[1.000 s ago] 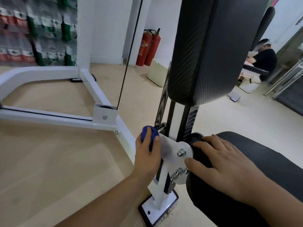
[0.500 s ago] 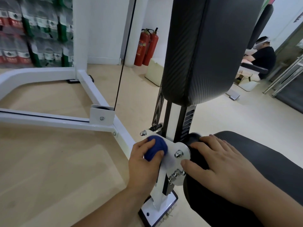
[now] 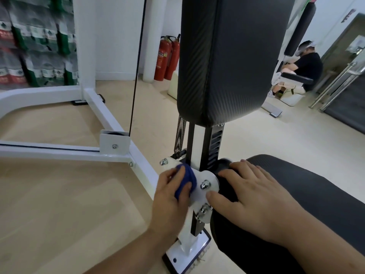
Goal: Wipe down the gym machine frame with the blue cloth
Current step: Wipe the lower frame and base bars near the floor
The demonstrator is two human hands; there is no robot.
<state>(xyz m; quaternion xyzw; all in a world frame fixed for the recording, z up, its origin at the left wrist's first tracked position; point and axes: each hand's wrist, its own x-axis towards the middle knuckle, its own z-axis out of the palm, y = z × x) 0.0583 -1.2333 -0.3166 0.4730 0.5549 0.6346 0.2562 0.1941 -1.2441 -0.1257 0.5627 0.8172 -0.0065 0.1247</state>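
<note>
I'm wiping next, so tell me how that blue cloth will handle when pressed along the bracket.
The blue cloth sits bunched into a wad in the left hand, so it is probably soft, floppy and light. Pressed on the white bracket, it likely moulds around the bolt heads, though it might snag there.

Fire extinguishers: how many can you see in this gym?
2. Both stand side by side at the far wall, right of the white column: the left extinguisher, and the right extinguisher, just left of the black back pad. Others may be hidden.
</note>
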